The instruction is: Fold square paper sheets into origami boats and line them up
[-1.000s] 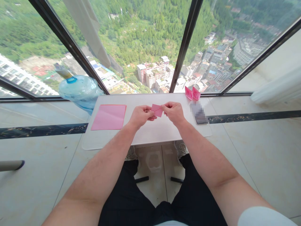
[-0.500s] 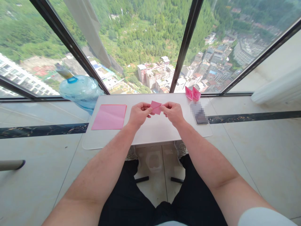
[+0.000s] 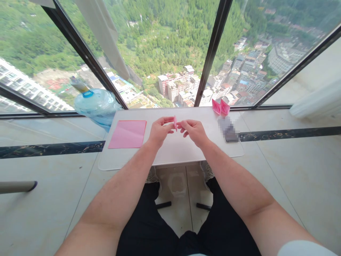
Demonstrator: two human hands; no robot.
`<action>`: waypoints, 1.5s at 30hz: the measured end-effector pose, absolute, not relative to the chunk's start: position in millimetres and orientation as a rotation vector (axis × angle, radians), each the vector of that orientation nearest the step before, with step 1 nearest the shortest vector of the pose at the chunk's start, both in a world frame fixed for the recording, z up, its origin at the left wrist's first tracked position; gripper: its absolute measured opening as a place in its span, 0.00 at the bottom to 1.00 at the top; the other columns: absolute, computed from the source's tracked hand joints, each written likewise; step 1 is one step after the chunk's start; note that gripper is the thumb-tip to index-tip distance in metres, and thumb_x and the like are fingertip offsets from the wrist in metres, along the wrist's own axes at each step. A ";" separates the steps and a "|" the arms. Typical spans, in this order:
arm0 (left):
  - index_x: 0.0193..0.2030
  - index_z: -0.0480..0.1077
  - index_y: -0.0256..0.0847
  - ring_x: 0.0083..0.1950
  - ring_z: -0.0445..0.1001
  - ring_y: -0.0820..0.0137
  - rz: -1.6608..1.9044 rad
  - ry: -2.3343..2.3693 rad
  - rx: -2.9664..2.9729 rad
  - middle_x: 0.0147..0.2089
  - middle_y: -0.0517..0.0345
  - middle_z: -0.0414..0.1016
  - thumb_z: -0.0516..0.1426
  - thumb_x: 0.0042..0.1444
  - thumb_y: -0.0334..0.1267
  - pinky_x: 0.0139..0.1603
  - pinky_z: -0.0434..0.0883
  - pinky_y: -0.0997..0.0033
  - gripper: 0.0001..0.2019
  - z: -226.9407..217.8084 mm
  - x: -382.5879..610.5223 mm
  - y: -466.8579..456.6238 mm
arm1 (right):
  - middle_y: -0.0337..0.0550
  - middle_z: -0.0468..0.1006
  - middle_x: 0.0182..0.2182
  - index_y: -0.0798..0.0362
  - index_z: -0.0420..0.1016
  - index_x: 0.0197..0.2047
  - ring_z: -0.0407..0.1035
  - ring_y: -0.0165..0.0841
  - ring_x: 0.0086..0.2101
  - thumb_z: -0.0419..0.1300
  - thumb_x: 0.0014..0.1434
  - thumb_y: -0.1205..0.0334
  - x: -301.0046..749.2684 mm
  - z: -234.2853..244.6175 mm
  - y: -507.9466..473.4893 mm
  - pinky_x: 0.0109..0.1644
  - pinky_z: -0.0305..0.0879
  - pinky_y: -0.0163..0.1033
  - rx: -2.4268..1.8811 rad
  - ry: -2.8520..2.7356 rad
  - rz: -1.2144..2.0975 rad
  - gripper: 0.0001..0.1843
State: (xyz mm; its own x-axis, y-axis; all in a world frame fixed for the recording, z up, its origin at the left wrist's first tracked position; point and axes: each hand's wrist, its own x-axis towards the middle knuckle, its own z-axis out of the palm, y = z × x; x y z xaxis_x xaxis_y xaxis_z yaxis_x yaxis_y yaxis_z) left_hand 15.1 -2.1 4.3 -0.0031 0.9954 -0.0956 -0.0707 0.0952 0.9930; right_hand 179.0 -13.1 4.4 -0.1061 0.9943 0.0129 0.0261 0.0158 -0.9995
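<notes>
A small folded pink paper (image 3: 175, 123) is held up over the white table, turned nearly edge-on to me. My left hand (image 3: 159, 131) pinches it between thumb and fingers from the left. From the right, my right hand (image 3: 194, 131) has its thumb and index finger at the paper's other face, the lower fingers curled loosely; the exact grip there is small and partly hidden. To the left of my hands lies a stack of square pink paper sheets (image 3: 127, 134), with a red-orange edge showing beneath the top sheet.
The low white table (image 3: 170, 153) stands against the window. Folded pink paper shapes (image 3: 221, 107) sit at its back right corner, near a blurred dark object (image 3: 231, 136). A large blue water bottle (image 3: 96, 106) stands behind its left side.
The folded paper has turned from showing its flat face to nearly edge-on. My right hand has shifted its fingers on it. The whole view has moved slightly.
</notes>
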 end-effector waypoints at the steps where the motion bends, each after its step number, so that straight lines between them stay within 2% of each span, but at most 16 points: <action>1: 0.44 0.77 0.39 0.36 0.78 0.69 1.163 1.177 1.051 0.42 0.52 0.81 0.69 0.41 0.40 0.37 0.74 0.69 0.21 4.2 15.2 -2.1 | 0.40 0.77 0.26 0.53 0.81 0.33 0.69 0.30 0.27 0.64 0.54 0.46 177.9 3.5 -13.3 0.27 0.68 0.35 -1.159 -1.317 1.268 0.18; 4: 0.44 0.77 0.37 0.37 0.78 0.69 1.111 1.077 0.973 0.38 0.53 0.81 0.70 0.39 0.37 0.41 0.75 0.66 0.22 4.8 16.0 -3.4 | 0.38 0.77 0.25 0.53 0.80 0.33 0.68 0.29 0.26 0.68 0.50 0.51 176.6 0.8 -12.9 0.27 0.69 0.34 -1.186 -1.324 1.235 0.14; 8: 0.42 0.77 0.36 0.37 0.78 0.68 1.061 1.016 0.929 0.35 0.53 0.81 0.70 0.38 0.35 0.44 0.75 0.63 0.20 8.4 16.7 -6.1 | 0.37 0.77 0.23 0.53 0.79 0.36 0.68 0.28 0.23 0.70 0.49 0.51 178.4 0.7 -12.3 0.25 0.68 0.34 -1.254 -1.336 1.220 0.16; 13: 0.41 0.77 0.35 0.38 0.79 0.66 1.039 0.979 0.917 0.35 0.52 0.81 0.71 0.39 0.36 0.48 0.76 0.59 0.19 11.7 16.8 -7.7 | 0.43 0.81 0.41 0.52 0.77 0.43 0.73 0.29 0.30 0.71 0.47 0.53 178.9 0.9 -10.2 0.24 0.67 0.32 -1.206 -1.313 1.270 0.21; 16: 0.40 0.75 0.35 0.39 0.80 0.66 1.050 0.961 0.917 0.35 0.52 0.81 0.71 0.39 0.35 0.48 0.76 0.58 0.19 11.1 16.6 -7.9 | 0.44 0.81 0.43 0.52 0.77 0.48 0.73 0.29 0.30 0.70 0.47 0.55 178.7 -0.4 -8.7 0.24 0.67 0.32 -1.207 -1.312 1.305 0.24; 21: 0.40 0.74 0.36 0.36 0.80 0.67 1.043 0.959 0.926 0.34 0.54 0.80 0.71 0.39 0.34 0.48 0.76 0.57 0.19 8.8 15.2 -7.4 | 0.45 0.81 0.47 0.52 0.78 0.44 0.73 0.28 0.32 0.68 0.49 0.58 180.8 -0.5 -8.4 0.25 0.66 0.31 -1.187 -1.357 1.353 0.18; 29: 0.38 0.73 0.36 0.37 0.79 0.67 1.033 0.942 0.924 0.38 0.55 0.79 0.71 0.36 0.31 0.45 0.76 0.59 0.20 5.9 12.6 -5.8 | 0.44 0.80 0.44 0.53 0.77 0.47 0.71 0.28 0.31 0.71 0.46 0.58 183.2 2.7 -9.3 0.27 0.66 0.33 -1.168 -1.367 1.400 0.24; 32: 0.37 0.72 0.36 0.36 0.78 0.68 1.040 0.946 0.917 0.36 0.56 0.78 0.71 0.35 0.31 0.45 0.75 0.60 0.20 6.7 12.1 -5.9 | 0.42 0.79 0.43 0.52 0.77 0.47 0.71 0.28 0.31 0.71 0.44 0.59 184.2 2.7 -9.3 0.28 0.67 0.34 -1.168 -1.341 1.392 0.25; 39: 0.36 0.69 0.38 0.33 0.77 0.70 1.040 0.944 0.890 0.31 0.59 0.78 0.68 0.37 0.29 0.42 0.73 0.63 0.18 7.5 13.5 -6.3 | 0.34 0.74 0.31 0.52 0.74 0.33 0.70 0.28 0.30 0.71 0.41 0.61 183.6 1.9 -8.9 0.29 0.66 0.34 -1.103 -1.272 1.436 0.15; 45: 0.36 0.67 0.39 0.31 0.76 0.70 1.035 0.926 0.863 0.30 0.59 0.76 0.65 0.39 0.28 0.40 0.73 0.65 0.16 5.9 16.5 -6.7 | 0.33 0.72 0.24 0.52 0.71 0.29 0.68 0.27 0.25 0.68 0.45 0.62 182.5 -1.2 -6.6 0.26 0.64 0.33 -1.128 -1.260 1.442 0.10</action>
State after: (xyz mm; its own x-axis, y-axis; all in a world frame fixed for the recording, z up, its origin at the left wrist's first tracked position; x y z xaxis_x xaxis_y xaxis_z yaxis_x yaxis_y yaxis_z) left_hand 16.5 -6.7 5.9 0.2317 0.9499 -0.2098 -0.3138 0.2771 0.9081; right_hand 182.5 -6.6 -1.2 -0.1926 0.9782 -0.0780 -0.0536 -0.0898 -0.9945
